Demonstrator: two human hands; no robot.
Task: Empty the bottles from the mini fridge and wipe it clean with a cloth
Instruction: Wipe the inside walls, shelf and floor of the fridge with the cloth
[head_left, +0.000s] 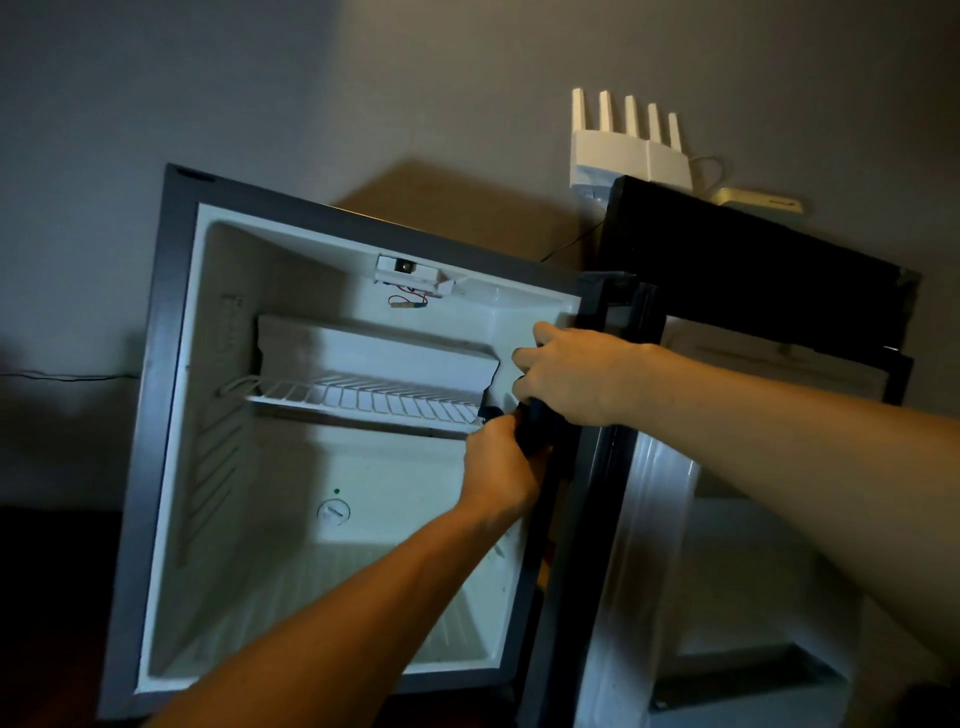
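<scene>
The mini fridge (171, 415) stands open with a white inside. A wire shelf (363, 397) crosses its middle and no bottles show in it. A dark cloth (535, 426) sits at the fridge's right inner edge, held between both hands. My left hand (498, 462) grips the cloth from below. My right hand (571, 374) grips it from above, beside the right wall. Most of the cloth is hidden by my fingers.
The fridge door (753, 415) hangs open to the right, its inner racks facing me. A white router (628, 145) with several antennas is on the wall behind. A thin cable (67, 376) runs along the wall at left. Dark floor lies at the lower left.
</scene>
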